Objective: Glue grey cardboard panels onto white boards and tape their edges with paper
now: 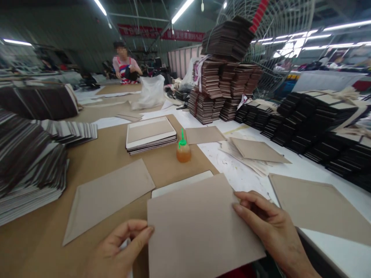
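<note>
1 tan panel (197, 231) in pinch grip betw. L hand (120, 245) & R hand (268, 224), opp. edges

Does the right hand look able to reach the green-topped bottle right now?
Probably not: the right hand is busy pinching the board, though nothing tall appears between that hand and the bottle.

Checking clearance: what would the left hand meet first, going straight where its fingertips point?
Probably the taupe rectangular panel, whose edge the left hand already pinches; depth beyond it is unclear.
</note>
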`<state>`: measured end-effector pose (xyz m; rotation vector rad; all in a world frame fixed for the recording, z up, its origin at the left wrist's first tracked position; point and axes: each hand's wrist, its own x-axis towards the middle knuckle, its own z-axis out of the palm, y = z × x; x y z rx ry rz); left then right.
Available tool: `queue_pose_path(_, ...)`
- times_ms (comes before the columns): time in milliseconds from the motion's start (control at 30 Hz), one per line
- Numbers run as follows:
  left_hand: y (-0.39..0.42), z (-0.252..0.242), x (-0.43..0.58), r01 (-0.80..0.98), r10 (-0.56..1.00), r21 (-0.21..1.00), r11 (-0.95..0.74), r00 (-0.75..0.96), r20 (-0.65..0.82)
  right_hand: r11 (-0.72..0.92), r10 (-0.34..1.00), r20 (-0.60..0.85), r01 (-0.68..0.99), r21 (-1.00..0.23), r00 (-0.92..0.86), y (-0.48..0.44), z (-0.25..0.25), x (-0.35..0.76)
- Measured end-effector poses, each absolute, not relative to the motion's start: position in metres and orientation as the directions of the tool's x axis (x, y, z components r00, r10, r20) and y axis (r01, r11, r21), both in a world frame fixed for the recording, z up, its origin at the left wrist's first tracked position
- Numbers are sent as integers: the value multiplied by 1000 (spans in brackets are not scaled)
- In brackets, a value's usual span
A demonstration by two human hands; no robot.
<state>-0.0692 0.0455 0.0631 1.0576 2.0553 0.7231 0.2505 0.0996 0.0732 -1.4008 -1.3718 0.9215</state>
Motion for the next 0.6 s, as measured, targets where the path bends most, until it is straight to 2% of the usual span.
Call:
queue_pose_path(267,63,74,-63,517,847,676,526,-239,-476,-2,996,38,445,-896,81,119,68,252)
queue_pose_path(600,81,75,-69,524,830,647,554,-285,-480,91,996,72,639,-764,-55,153,69,234)
